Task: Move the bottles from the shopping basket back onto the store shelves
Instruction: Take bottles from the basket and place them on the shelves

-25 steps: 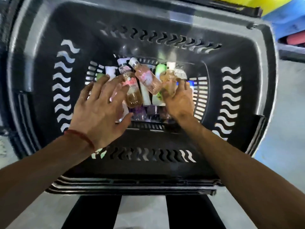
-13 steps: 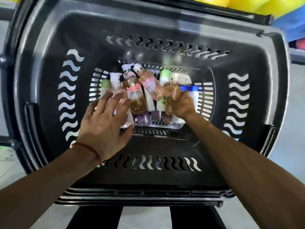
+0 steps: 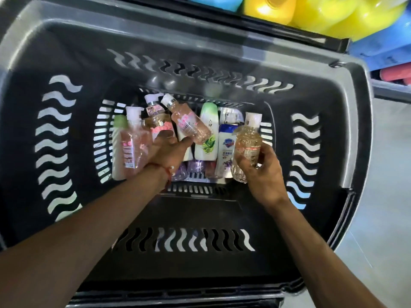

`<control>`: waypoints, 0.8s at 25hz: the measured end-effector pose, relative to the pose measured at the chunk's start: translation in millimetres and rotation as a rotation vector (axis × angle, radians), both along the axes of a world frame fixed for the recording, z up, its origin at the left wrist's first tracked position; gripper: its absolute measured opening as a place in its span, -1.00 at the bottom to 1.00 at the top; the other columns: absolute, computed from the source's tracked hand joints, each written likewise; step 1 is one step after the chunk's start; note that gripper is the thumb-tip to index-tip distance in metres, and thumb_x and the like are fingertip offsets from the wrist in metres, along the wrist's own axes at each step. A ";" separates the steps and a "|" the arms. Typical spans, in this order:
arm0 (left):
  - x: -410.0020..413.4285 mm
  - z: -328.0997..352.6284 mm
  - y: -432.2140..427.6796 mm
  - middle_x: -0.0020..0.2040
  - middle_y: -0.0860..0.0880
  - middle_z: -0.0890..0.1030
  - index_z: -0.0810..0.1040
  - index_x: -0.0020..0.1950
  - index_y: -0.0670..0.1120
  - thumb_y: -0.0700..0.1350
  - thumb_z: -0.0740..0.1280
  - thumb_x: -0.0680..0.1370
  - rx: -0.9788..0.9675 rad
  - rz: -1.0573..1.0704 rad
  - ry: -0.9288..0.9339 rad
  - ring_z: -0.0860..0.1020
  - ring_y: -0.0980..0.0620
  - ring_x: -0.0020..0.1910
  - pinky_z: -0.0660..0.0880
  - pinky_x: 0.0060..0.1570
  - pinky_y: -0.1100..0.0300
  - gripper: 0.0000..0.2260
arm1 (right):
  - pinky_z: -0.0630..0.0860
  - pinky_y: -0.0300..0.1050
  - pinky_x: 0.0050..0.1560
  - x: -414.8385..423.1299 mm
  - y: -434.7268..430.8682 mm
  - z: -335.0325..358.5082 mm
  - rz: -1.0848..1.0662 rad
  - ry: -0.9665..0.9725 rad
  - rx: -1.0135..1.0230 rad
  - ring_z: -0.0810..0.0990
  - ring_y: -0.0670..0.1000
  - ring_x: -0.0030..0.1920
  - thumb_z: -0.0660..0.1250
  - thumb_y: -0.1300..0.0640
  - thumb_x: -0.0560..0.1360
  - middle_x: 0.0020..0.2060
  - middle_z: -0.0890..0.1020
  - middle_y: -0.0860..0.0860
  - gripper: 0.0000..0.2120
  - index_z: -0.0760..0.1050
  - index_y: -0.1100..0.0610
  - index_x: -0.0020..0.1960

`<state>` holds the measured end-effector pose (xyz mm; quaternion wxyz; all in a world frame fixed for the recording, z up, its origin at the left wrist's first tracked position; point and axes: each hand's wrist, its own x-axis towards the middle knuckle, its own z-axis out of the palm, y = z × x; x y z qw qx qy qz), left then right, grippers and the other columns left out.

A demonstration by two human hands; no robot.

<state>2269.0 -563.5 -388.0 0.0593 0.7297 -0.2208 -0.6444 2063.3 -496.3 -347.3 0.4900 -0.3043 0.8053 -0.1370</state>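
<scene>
A dark grey shopping basket [image 3: 200, 27] fills the view, with several small bottles lying on its bottom. My right hand [image 3: 264, 172] holds a clear amber bottle with a white cap [image 3: 246, 145], lifted just above the pile at the right. My left hand [image 3: 169, 152] is deep in the basket, its fingers curled over the lower part of an amber pump bottle with a pink label [image 3: 159, 125]. A pink clear bottle [image 3: 189, 123] lies tilted across the pile, touching my left thumb. A green-and-white bottle [image 3: 208, 138] and a white-and-blue bottle [image 3: 225, 150] lie between my hands.
Pink pouch-like bottles [image 3: 131, 147] lie left of my left hand. Large yellow jugs [image 3: 315, 12] and a blue jug [image 3: 213, 1] stand on a low shelf beyond the basket's far rim. More blue and red items [image 3: 395, 74] sit at the right, above grey floor [image 3: 389, 196].
My right hand has raised the amber white-capped bottle off the pile. My left hand has moved right and deeper, from spread open above the bottles to curled on the pump bottle.
</scene>
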 end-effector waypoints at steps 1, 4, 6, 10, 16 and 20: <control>-11.4 -8.6 -6.3 0.39 -0.24 0.54 0.42 0.44 -0.17 0.21 0.50 0.43 0.042 0.018 0.008 0.55 -0.29 0.30 0.53 0.28 -0.12 -0.28 | 0.57 -0.40 -0.07 -2.1 -0.7 -0.3 -0.001 -0.001 -0.015 0.64 -0.22 0.04 0.48 -0.04 0.55 0.15 0.64 -0.03 -0.61 0.46 0.02 0.31; -34.0 -24.6 -17.9 0.37 -0.25 0.56 0.53 0.39 -0.19 0.22 0.49 0.41 0.073 0.086 -0.014 0.50 -0.32 0.38 0.44 0.33 -0.26 -0.31 | 0.61 -0.38 0.02 -5.2 -2.4 -4.5 -0.046 -0.059 -0.065 0.65 -0.22 0.08 0.49 0.02 0.55 0.20 0.62 -0.03 -0.56 0.46 0.05 0.37; -44.2 -31.8 -26.2 0.34 -0.14 0.61 0.58 0.34 -0.16 0.17 0.47 0.51 0.096 0.170 -0.025 0.54 -0.19 0.36 0.43 0.41 -0.14 -0.46 | 0.58 -0.44 -0.03 -7.1 -4.0 -4.6 -0.060 -0.089 -0.070 0.63 -0.31 0.04 0.48 0.05 0.56 0.18 0.62 -0.06 -0.56 0.45 0.07 0.38; -55.3 -41.9 -23.1 0.22 -0.02 0.58 0.51 0.36 -0.14 0.09 0.45 0.56 0.108 0.181 -0.106 0.53 0.00 0.22 0.40 0.23 0.18 -0.54 | 0.58 -0.42 -0.11 -7.3 -5.3 -4.6 -0.049 -0.099 -0.080 0.63 -0.35 -0.01 0.47 0.05 0.57 0.12 0.64 -0.06 -0.58 0.47 0.11 0.37; -33.9 -76.6 0.2 0.21 -0.09 0.67 0.53 0.25 -0.04 0.02 0.60 0.39 0.032 0.182 0.042 0.67 -0.12 0.15 0.59 0.22 -0.05 -0.50 | 0.55 -0.48 -0.13 -14.2 1.2 1.8 -0.016 -0.081 -0.069 0.58 -0.42 -0.03 0.48 0.00 0.56 0.13 0.53 -0.11 -0.58 0.47 0.04 0.36; -14.2 -43.5 24.8 0.15 -0.08 0.67 0.49 0.07 0.02 0.21 0.65 0.28 0.097 0.086 -0.001 0.66 -0.13 0.14 0.55 0.27 -0.10 -0.46 | 0.67 -0.15 0.11 -15.0 6.5 11.2 -0.001 -0.071 -0.042 0.62 -0.15 0.14 0.49 -0.16 0.53 0.23 0.54 -0.03 -0.49 0.45 -0.04 0.39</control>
